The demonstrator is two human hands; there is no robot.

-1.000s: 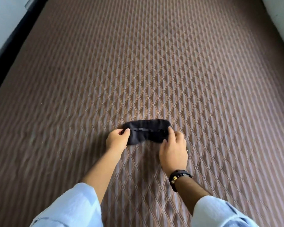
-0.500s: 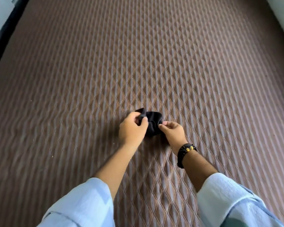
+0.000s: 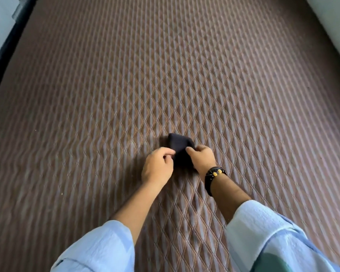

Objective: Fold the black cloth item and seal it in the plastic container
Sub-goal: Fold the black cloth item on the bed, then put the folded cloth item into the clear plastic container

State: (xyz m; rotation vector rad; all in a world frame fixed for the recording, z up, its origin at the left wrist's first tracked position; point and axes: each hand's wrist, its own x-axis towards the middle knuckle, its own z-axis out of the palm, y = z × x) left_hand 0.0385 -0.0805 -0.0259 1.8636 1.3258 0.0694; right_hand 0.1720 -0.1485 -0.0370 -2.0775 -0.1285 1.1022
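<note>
The cloth [image 3: 180, 147] is lying folded small on the quilted mattress [image 3: 185, 75]. The left hand [image 3: 158, 166] is pinching its near-left edge; the right hand [image 3: 201, 159] is pinching its right edge. Both hands are clamping the cloth from opposite sides, probably to keep the layers from springing open. No container is showing, so sealing is not yet possible.

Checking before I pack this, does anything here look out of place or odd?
Nothing stands out. Both hands, left and right, pinch the folded black cloth on the quilted surface. No plastic container is in view.
</note>
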